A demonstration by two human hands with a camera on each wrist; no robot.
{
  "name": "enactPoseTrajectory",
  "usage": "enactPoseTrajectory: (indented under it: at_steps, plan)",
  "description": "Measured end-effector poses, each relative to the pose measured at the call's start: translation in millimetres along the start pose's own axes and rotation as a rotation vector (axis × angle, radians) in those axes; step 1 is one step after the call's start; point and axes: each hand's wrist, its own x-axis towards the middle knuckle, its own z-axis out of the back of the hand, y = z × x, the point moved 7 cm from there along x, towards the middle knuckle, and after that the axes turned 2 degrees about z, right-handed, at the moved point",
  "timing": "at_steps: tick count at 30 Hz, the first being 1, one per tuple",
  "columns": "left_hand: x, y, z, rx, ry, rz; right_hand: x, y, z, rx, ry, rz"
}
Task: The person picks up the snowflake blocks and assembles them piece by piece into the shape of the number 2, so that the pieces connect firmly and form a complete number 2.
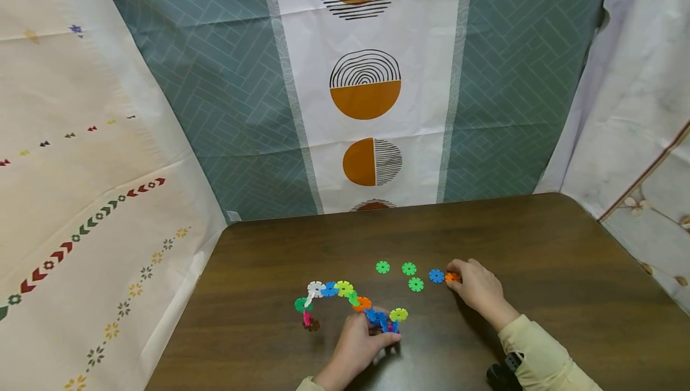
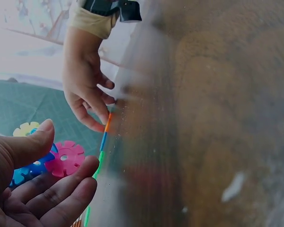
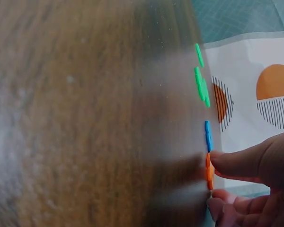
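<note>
A chain of slotted plastic flower discs in several colours arches over the table's left middle. My left hand holds its right end, the thumb and fingers around blue discs and a pink disc. A yellow disc sticks up at that end. Farther right, my right hand pinches an orange disc at the tabletop, thumb on one edge and fingertips at the other. Right beside it lies a loose blue disc.
Loose green discs lie flat left of the blue one. The brown wooden table runs back to a patterned cloth, with light cloths hanging on both sides. A dark device sits at the right wrist.
</note>
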Motion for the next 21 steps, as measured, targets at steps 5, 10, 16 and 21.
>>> enactPoseTrajectory:
  at_steps: [5,10,16,21]
  plan:
    - [0.7,-1.3,0.5,0.003,-0.002,0.013,-0.1,-2,0,-0.005,-0.001,-0.014]
    - [1.2,-2.1,0.8,0.002,-0.007,0.014,-1.5,-2,1,0.022,0.003,-0.023]
    - [1.2,-2.1,0.6,0.013,-0.005,0.014,-6.8,-1,3,0.056,0.006,-0.026]
    - [0.2,-0.8,-0.1,0.025,-0.006,0.023,-11.6,5,6,0.125,-0.023,0.014]
